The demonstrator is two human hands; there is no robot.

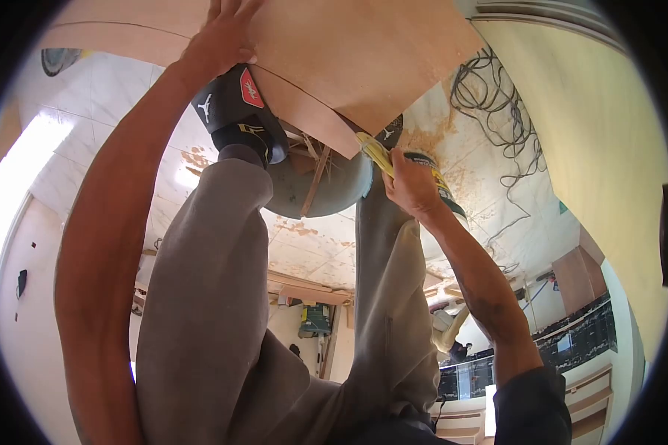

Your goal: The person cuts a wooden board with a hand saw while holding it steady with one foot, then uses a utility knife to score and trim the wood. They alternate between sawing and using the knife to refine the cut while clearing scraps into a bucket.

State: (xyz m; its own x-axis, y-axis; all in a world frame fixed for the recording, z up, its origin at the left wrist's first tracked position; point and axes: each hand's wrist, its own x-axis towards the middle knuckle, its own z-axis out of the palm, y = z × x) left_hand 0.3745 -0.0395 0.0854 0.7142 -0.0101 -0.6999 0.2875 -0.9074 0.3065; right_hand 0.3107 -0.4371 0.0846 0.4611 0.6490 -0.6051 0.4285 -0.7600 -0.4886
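A large sheet of plywood [356, 52] lies across the top of the view, with a dark line or slit running through it and a narrower strip on the near side. My left hand [223, 38] rests flat on the sheet, fingers stretched out and partly cut off by the frame. My right hand [412, 184] is closed around a yellow-handled tool [375, 152] at the strip's right end, where the slit opens into a gap. The tool's working end is hard to make out. Below the strip stands a grey tub [330, 208] holding wood offcuts [318, 178].
A black slide sandal [237, 111] on my left foot is beside the plywood edge. Behind my right hand stands a dark bucket [444, 189]. A tangled black cable [490, 100] lies on the tiled floor among brown scraps. A pale panel [579, 141] rises at right.
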